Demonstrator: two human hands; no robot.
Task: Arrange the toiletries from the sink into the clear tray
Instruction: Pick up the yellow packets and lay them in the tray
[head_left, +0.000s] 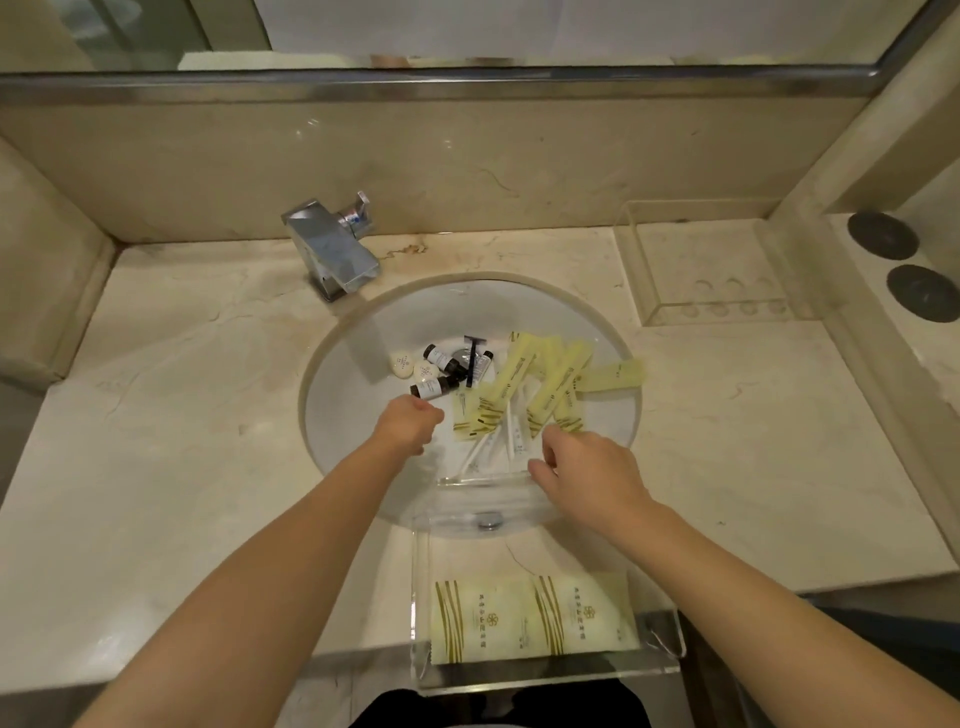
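We have both hands down in the sink (363, 332), over the toiletries that lie heaped in its bowl. Our left hand (408, 423) is curled almost into a fist just short of the small dark-capped bottles (439, 371), near the drain at the bowl's middle; whether its fingers pinch anything we cannot tell. Our right hand (587, 467) hangs loosely spread, thumb and forefinger apart, with nothing in its grasp, its fingertips at the near ends of the yellow sachets (535, 382) and the white slim packets (498, 444) beneath them.

The clear tray (670, 631) sits at the counter's near edge, its far end jutting over the sink's near rim, and two flat yellow packets (535, 618) already lie side by side in it. A second, empty clear holder (649, 291) stands at the counter's far right corner.

The sachets fan out with their long axes running from our right hand away toward the bowl's far right side, so this hand is plainly the nearer one and meets them end-on. We judge the next move to be a pinch on those near ends and a draw back toward the tray. The bottles, the white soap (401, 364) and the black razor (472, 358) fall to the left hand.
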